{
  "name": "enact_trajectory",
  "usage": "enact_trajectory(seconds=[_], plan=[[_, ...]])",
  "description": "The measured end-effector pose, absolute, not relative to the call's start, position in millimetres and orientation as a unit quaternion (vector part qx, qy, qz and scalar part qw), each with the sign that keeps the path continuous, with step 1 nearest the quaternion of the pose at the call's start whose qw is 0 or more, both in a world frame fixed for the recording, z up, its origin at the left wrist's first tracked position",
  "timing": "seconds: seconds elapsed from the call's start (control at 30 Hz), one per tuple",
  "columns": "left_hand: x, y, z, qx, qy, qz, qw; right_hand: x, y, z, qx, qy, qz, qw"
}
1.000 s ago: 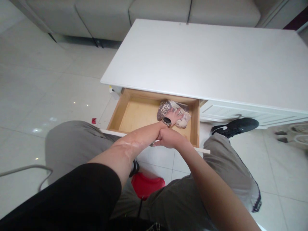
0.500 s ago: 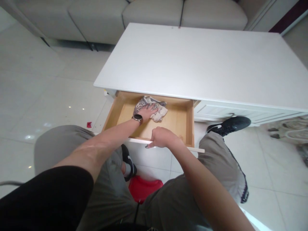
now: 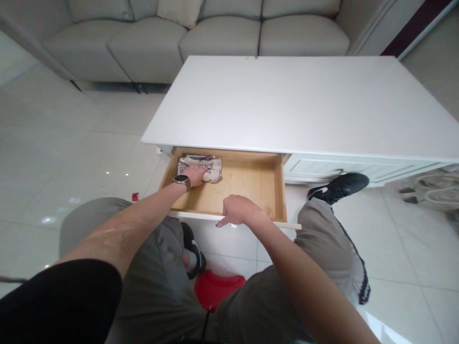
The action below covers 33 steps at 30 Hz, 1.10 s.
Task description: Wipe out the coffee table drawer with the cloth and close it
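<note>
A pulled-out wooden drawer (image 3: 247, 186) with a white front projects from under the white table top. My left hand (image 3: 195, 175), with a watch on the wrist, presses on a crumpled patterned cloth (image 3: 214, 173) at the drawer's back left. One finger stretches rightward over the cloth; the other fingertips are hard to make out against it. My right hand (image 3: 236, 209) is curled over the top edge of the drawer front (image 3: 201, 216), thumb on the outer side.
The white table (image 3: 272, 105) spreads beyond the drawer, with a grey sofa (image 3: 222, 43) behind it. A red plastic stool (image 3: 218, 289) shows between my legs. My shoe (image 3: 339, 187) rests by the closed right-hand front. A red scrap (image 3: 135, 196) lies on the tiled floor.
My left hand has slid the cloth leftward across the drawer bottom. The right hand keeps its place on the drawer front. My view has tilted up slightly, showing more sofa.
</note>
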<state>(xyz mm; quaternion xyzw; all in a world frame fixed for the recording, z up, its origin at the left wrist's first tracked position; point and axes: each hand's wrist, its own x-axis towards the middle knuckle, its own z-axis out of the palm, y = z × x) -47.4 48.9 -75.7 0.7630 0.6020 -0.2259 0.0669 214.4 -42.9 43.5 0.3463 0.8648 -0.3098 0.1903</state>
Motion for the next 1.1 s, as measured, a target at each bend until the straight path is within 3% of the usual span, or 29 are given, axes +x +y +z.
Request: enact_trajectory(seconds=[0.63,1.1], plan=[[41.1,21.7,-79.4,0.854,0.483,-0.18,0.066,213.6,-43.8,46.0,0.341,0.864,-0.315,0.195],[53.6,16.9,-90.7,0.905,0.403,-0.131,0.04,212.6,-43.7,44.9,0.337,0.862,-0.325,0.194]])
